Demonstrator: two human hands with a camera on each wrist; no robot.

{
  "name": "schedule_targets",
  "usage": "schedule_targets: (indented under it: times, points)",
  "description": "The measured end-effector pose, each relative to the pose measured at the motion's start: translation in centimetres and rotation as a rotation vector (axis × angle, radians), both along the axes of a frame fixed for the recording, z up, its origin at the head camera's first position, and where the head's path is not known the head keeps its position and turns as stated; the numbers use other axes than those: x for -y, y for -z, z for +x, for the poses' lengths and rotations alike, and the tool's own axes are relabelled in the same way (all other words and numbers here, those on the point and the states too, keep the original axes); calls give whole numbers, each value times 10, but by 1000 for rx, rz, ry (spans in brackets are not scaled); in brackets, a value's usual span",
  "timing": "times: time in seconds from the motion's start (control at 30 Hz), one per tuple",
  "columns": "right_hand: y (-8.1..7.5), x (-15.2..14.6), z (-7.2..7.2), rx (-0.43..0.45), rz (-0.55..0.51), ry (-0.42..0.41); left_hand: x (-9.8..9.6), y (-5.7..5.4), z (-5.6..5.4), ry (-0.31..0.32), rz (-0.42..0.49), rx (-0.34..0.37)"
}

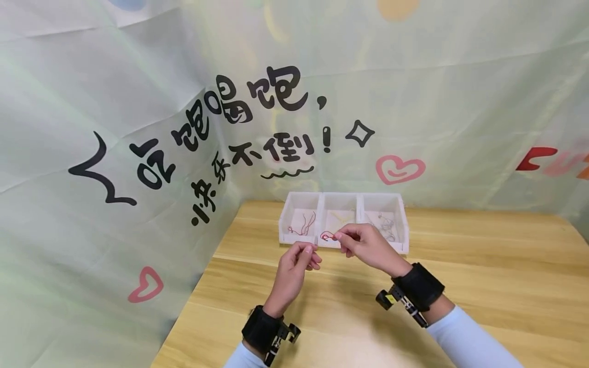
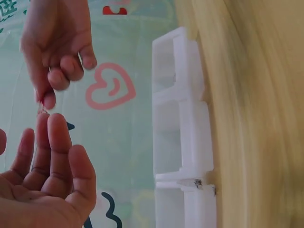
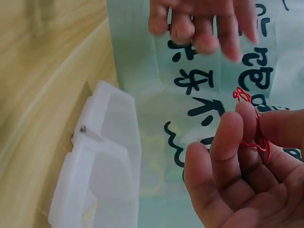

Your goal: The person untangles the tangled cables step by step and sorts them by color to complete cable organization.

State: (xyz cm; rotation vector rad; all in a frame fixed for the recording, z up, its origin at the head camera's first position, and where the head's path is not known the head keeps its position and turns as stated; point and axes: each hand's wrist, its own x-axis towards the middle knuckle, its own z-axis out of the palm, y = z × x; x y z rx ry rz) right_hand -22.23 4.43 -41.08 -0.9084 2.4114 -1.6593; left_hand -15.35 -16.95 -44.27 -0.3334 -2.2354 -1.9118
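My right hand pinches a thin red string between thumb and forefinger. The string loops across the fingers, and a small tangled end stands up above the fingertips in the right wrist view. My left hand is beside it, fingers loosely bent, with no string visible in its grasp. In the left wrist view, the fingertips of the left hand come close under those of the right hand. Just behind both hands is a white three-compartment tray.
Red strings lie in the tray's left compartment, yellowish ones in the middle, greyish ones on the right. The tray stands on a wooden table near its back edge, before a printed cloth backdrop that also lines the left side.
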Motion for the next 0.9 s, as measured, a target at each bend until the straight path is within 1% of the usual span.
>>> schedule_targets:
  times: [0.1, 0.2, 0.33, 0.43, 0.63, 0.77, 0.9]
  points:
    - [1, 5, -14, 1, 26, 37, 0, 2, 3, 18, 0, 10]
    - [4, 12, -28, -2, 57, 68, -1, 3, 5, 22, -4, 11]
    - [10, 24, -47, 9, 80, 83, -1, 4, 6, 22, -4, 13]
    - [14, 32, -58, 32, 88, 83, 1, 5, 7, 21, -2, 11]
    - [23, 48, -75, 83, 119, 120, 3, 7, 10, 12, 10, 9]
    - [29, 60, -85, 86, 133, 154, 1, 9, 11, 9, 23, 16]
    - [33, 72, -90, 78, 172, 143, -2, 10, 11, 26, 26, 27]
